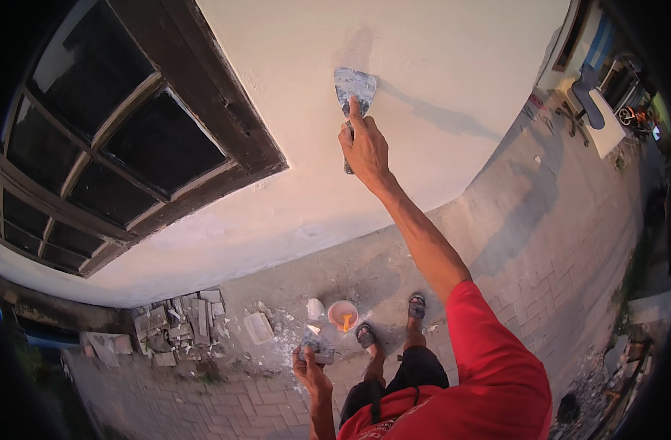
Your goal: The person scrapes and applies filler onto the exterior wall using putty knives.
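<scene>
My right hand (pixel 367 149) is wrapped round the handle of a putty knife (pixel 356 82), with the index finger stretched along its blade. The blade is smeared with whitish and grey filler and lies at or close to the cream wall (pixel 438 44); a damp-looking darker patch shows just above it. Lower down, my left hand (pixel 312 372) grips a flat, smeared plate (pixel 318 345) with a small heap of white filler on it. How its far edge or handle is shaped I cannot make out.
Left of the putty knife is a dark wooden window (pixel 251 143). Below stand a round tub (pixel 333 309) with an orange tool (pixel 345 321), a white container (pixel 315 308), a pale flat tray (pixel 259 328) and broken tiles (pixel 196 323). An office chair (pixel 587 99) stands far right.
</scene>
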Action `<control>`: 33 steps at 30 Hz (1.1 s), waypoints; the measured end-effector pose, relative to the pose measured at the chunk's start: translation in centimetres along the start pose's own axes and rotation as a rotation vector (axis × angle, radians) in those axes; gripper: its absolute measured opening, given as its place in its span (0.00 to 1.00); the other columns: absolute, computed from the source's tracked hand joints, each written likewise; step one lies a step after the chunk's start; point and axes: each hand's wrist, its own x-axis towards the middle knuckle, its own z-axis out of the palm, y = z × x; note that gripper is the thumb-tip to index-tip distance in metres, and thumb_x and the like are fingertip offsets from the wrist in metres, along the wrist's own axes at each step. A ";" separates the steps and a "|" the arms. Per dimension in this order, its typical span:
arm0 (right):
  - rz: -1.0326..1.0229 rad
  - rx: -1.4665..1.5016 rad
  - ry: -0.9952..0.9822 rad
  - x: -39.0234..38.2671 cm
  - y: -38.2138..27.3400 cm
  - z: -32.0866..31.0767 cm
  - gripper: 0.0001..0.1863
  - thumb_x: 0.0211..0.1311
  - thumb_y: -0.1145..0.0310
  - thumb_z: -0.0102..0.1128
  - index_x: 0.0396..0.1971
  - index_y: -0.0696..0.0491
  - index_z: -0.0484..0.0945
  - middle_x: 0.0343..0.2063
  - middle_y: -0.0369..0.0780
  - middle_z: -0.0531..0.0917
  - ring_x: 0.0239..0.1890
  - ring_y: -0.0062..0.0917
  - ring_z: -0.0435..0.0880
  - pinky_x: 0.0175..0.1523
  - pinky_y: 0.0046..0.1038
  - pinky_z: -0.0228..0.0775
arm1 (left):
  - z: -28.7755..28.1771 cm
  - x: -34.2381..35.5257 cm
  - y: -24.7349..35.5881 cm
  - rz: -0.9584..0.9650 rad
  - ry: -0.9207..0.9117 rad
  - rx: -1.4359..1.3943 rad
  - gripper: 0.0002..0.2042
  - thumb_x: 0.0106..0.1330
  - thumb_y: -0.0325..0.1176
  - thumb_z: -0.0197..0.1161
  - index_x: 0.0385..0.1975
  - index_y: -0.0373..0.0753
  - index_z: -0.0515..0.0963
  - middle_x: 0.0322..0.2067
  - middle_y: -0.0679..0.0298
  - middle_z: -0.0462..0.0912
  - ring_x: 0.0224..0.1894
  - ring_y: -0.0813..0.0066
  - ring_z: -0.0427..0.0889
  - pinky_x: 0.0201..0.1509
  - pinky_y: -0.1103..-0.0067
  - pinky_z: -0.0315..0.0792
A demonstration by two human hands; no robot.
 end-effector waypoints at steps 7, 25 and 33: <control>0.066 -0.129 -0.337 -6.4 6.9 -4.0 0.33 0.64 0.64 0.58 0.69 0.49 0.62 0.29 0.45 0.78 0.25 0.34 0.82 0.29 0.35 0.77 | -0.1 -0.1 -0.2 -0.001 -0.011 0.045 0.23 0.70 0.38 0.61 0.57 0.31 0.64 0.42 0.57 0.78 0.41 0.71 0.79 0.44 0.73 0.77; 0.138 -0.122 -0.331 -4.9 18.2 -6.8 0.36 0.66 0.67 0.59 0.72 0.45 0.56 0.35 0.45 0.77 0.35 0.36 0.82 0.41 0.35 0.78 | 4.8 0.2 -0.6 -0.014 -0.045 0.070 0.21 0.70 0.38 0.61 0.54 0.31 0.66 0.42 0.56 0.79 0.41 0.70 0.81 0.44 0.73 0.78; 0.238 0.111 0.027 4.3 9.9 -6.8 0.32 0.65 0.72 0.56 0.69 0.54 0.61 0.38 0.49 0.81 0.37 0.36 0.82 0.45 0.34 0.75 | 6.1 1.0 -1.2 -0.022 -0.099 0.094 0.20 0.70 0.39 0.60 0.54 0.31 0.67 0.42 0.55 0.79 0.41 0.70 0.81 0.43 0.73 0.78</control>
